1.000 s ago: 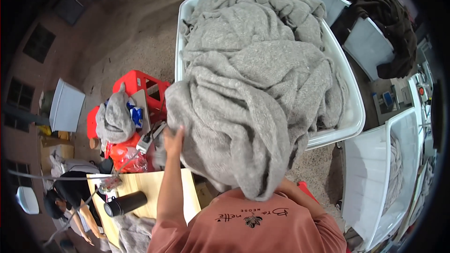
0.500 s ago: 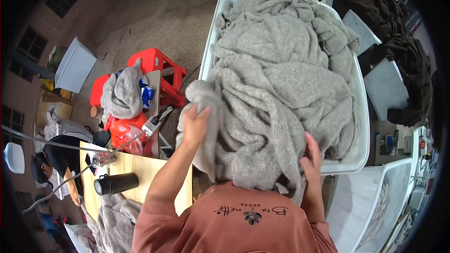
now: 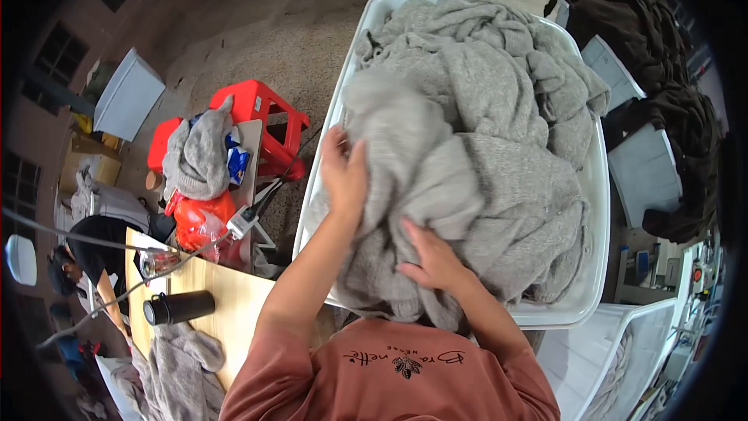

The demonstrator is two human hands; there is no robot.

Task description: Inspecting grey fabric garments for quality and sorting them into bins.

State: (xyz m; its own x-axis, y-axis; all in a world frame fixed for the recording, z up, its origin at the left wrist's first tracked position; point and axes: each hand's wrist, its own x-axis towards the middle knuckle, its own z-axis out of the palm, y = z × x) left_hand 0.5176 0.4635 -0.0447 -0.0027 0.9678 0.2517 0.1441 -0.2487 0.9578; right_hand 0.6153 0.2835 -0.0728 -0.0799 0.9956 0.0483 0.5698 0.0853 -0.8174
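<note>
A heap of grey knit garments (image 3: pixel 514 195) fills a white plastic tub (image 3: pixel 603 253) in front of me. One bunched grey knit garment (image 3: pixel 413 164), blurred by motion, rises over the tub's left side. Against its left edge rests my left hand (image 3: pixel 345 171), thumb and fingers apart, the fingertips partly smeared. Lower down and to the right, my right hand (image 3: pixel 433 259) presses on the same garment, its fingers stretched out and the thumb apart. Neither hand shows cloth clearly closed inside it.
A wooden table (image 3: pixel 238 284) at left bears a black flask (image 3: pixel 181 307) and a grey garment. Red stools (image 3: pixel 269 129), a red plastic bag (image 3: pixel 204 220) and a cable (image 3: pixel 101 308) lie beyond. A co-worker (image 3: pixel 97 265) bends at far left. White bins (image 3: pixel 643 171) with dark cloth stand right.
My left hand has moved up and right. The right hand has swung left from the heap's right side to the middle. The near garment is gathered up and shifted away from me.
</note>
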